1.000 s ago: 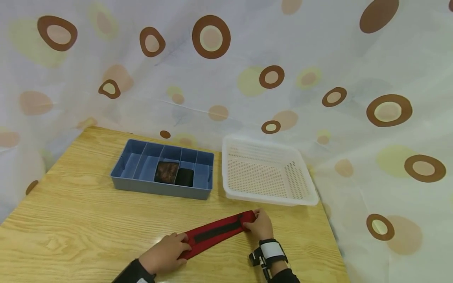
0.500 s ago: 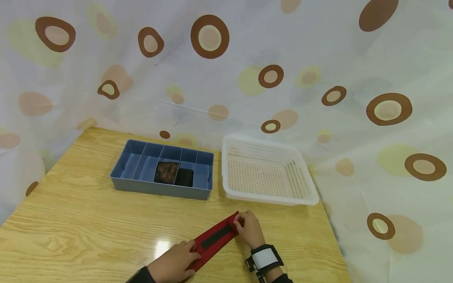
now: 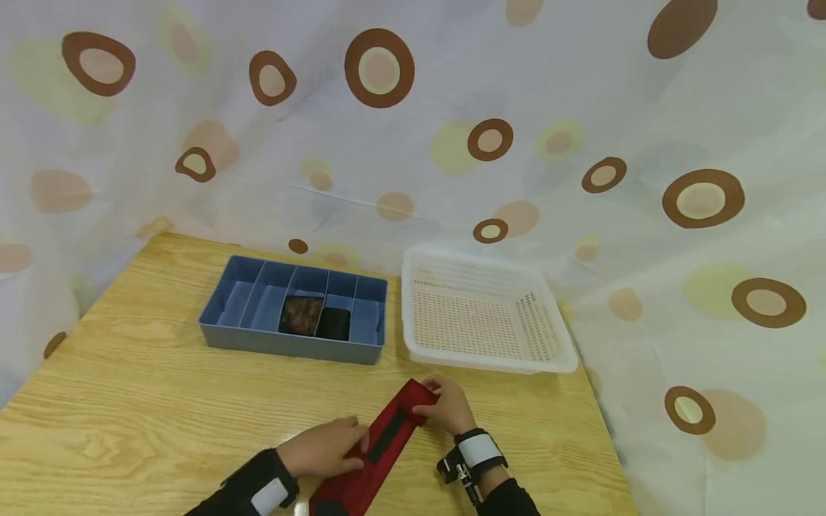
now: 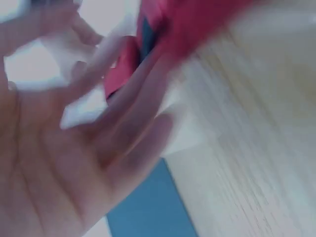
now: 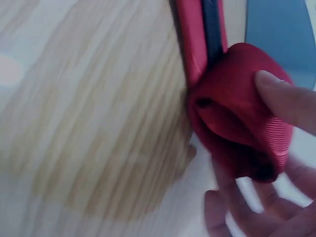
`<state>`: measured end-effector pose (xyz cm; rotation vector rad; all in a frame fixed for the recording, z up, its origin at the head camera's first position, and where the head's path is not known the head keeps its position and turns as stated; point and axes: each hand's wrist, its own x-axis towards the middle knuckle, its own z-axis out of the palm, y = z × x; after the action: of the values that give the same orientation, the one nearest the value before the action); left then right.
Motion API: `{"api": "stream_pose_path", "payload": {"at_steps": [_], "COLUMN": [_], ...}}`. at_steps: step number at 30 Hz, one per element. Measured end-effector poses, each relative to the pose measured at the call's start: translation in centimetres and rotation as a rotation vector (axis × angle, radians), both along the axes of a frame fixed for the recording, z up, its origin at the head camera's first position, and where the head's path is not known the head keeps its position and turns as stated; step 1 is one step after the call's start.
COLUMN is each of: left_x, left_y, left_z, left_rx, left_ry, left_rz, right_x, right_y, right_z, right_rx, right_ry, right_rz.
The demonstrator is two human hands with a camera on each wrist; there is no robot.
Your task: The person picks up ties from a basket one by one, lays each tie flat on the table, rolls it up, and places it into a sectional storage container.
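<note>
A red fabric strap (image 3: 381,448) with black strips along it slants over the table, its far end rolled into a loose coil. My right hand (image 3: 447,408) pinches that coil between thumb and fingers; in the right wrist view the coiled red fabric (image 5: 237,108) shows its hollow side, with the thumb on top and the fingers beneath. My left hand (image 3: 325,448) is at the strap's left edge, with its fingertips overlapping the fabric. In the blurred left wrist view, the left hand's fingers (image 4: 133,108) are stretched out and uncurled.
Behind the hands stands a blue divided tray (image 3: 290,344) holding a dark brown patterned item (image 3: 301,315) and a black item (image 3: 334,324). To its right is a white perforated basket (image 3: 493,356). A patterned curtain (image 3: 413,143) hangs behind the wooden table (image 3: 129,387).
The strap has turned steeper, its near end now toward the bottom edge. The right hand shifted left and the far end became coiled. The left hand loosened from the near end and moved up along it.
</note>
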<state>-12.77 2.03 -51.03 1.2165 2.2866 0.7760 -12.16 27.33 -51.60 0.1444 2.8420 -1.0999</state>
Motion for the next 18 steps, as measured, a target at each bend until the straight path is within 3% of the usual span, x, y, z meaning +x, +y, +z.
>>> {"api": "stream_pose_path", "payload": {"at_steps": [4, 7, 13, 18], "left_x": [-2.7, -4.3, -6.0, -6.0], "left_y": [1.9, 3.4, 4.8, 4.5], "left_z": [-0.4, -1.0, -2.4, -2.3], "left_rx": [0.140, 0.200, 0.245, 0.191], "left_ry": [0.067, 0.129, 0.309, 0.412], "left_rz": [0.180, 0.232, 0.186, 0.086], "right_x": [-0.9, -1.3, -1.6, -0.9], "right_y": [-1.8, -3.1, -4.7, -4.0], "right_z": [-0.3, -0.7, -1.4, -0.5], "right_rx": [-0.002, 0.072, 0.209, 0.127], "right_ry": [0.095, 0.183, 0.302, 0.195], "right_rz": [0.072, 0.133, 0.213, 0.315]}}
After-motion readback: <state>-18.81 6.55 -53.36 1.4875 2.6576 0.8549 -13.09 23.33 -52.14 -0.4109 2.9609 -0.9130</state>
